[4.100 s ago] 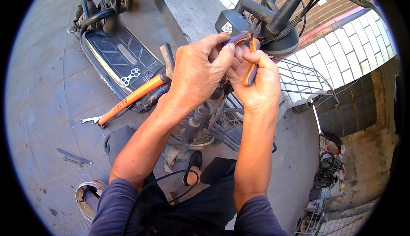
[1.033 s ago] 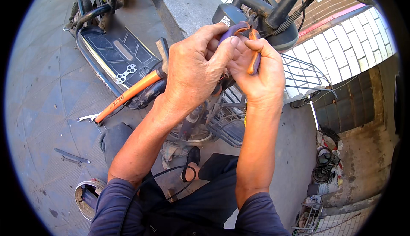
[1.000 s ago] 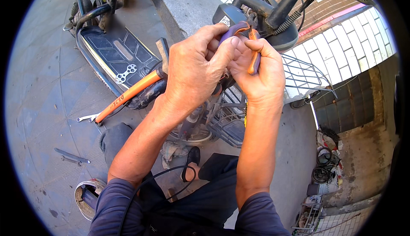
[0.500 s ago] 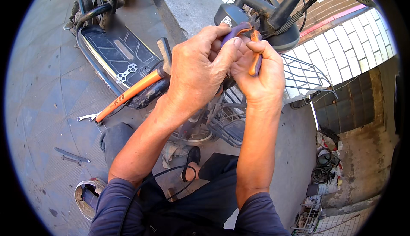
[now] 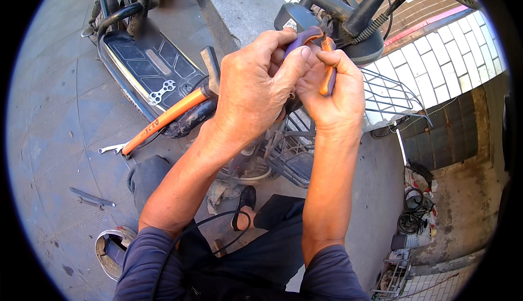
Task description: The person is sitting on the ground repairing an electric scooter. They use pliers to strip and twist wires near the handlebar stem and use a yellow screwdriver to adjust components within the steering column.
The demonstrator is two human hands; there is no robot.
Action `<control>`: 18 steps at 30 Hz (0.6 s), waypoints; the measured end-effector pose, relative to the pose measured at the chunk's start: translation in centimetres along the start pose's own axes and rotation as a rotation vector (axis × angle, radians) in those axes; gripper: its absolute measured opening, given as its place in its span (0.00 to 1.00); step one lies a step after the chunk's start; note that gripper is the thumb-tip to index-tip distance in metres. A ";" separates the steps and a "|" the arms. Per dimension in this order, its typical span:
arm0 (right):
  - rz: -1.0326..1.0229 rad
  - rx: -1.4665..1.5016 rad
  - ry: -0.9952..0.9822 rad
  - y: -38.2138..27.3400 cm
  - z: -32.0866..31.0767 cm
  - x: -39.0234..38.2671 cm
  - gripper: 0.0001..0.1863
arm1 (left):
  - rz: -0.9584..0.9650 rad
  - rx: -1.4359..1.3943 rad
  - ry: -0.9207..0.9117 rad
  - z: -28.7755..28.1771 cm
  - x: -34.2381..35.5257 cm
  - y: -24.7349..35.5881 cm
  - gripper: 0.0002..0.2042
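Note:
Pliers with purple and orange handles (image 5: 329, 78) are held up in both hands, their handles spread apart. My left hand (image 5: 248, 85) pinches the left handle between thumb and fingers. Around the other handle, my right hand (image 5: 340, 91) is closed, palm turned up and thumb on top. The dark jaws point away, close to the black frame tubes (image 5: 362, 20) of a two-wheeled vehicle. What the jaws touch, and anything else between my fingers, I cannot make out.
An orange-handled hammer (image 5: 169, 118) leans across a scooter's footboard (image 5: 150, 58) at the left, where a flat multi-hole spanner (image 5: 162, 92) lies. Wrenches (image 5: 92, 197) and a bucket (image 5: 111, 254) are on the ground. A wire basket (image 5: 395, 94) stands right of my hands. A black cable (image 5: 212, 217) loops over my lap.
My hands and the pliers have shifted very slightly to the right. The grip on both handles looks the same.

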State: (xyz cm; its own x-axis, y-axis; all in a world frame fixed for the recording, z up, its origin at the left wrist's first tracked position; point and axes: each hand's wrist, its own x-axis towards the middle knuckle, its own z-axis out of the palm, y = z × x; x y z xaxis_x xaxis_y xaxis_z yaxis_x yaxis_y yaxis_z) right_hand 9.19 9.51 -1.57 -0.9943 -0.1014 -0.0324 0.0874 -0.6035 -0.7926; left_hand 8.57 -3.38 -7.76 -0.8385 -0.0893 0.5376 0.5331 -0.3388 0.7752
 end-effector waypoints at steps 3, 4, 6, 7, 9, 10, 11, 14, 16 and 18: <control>0.022 -0.004 -0.036 -0.2 -0.3 0.1 0.21 | 0.004 0.007 -0.006 -0.1 0.1 -0.1 0.15; 0.028 -0.008 -0.052 -0.3 -0.4 0.2 0.21 | 0.001 0.008 -0.008 -0.1 0.1 -0.1 0.15; 0.031 -0.010 -0.074 -0.3 -0.6 0.2 0.21 | -0.006 0.011 -0.016 -0.1 0.1 0.0 0.15; 0.027 -0.008 -0.080 -0.3 -0.8 0.2 0.21 | -0.010 0.013 -0.020 -0.1 0.1 0.1 0.15; 0.021 -0.013 -0.063 -0.3 -0.7 0.3 0.21 | -0.012 0.016 -0.024 0.0 0.1 0.2 0.15; 0.017 -0.020 -0.042 -0.2 -0.5 0.3 0.21 | -0.009 0.016 -0.024 -0.1 0.1 0.1 0.15; 0.014 -0.027 -0.020 -0.1 -0.4 0.3 0.21 | -0.006 0.016 -0.025 -0.1 0.1 0.1 0.15; -0.013 0.062 -0.112 0.0 -0.6 0.3 0.21 | 0.021 -0.006 -0.026 0.0 0.0 0.2 0.15; -0.032 0.125 -0.136 0.0 -0.6 0.4 0.21 | 0.028 0.007 -0.026 -0.1 0.0 0.2 0.14; -0.048 0.167 -0.119 0.3 -0.3 0.4 0.20 | 0.056 0.025 -0.029 -0.3 0.1 0.1 0.14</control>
State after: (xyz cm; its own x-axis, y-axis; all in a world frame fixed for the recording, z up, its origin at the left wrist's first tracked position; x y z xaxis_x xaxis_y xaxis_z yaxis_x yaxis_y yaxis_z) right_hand 8.77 9.51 -1.95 -0.9842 -0.1561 0.0831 0.0587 -0.7318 -0.6790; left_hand 8.55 -3.66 -7.72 -0.8038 -0.0804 0.5895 0.5822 -0.3102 0.7515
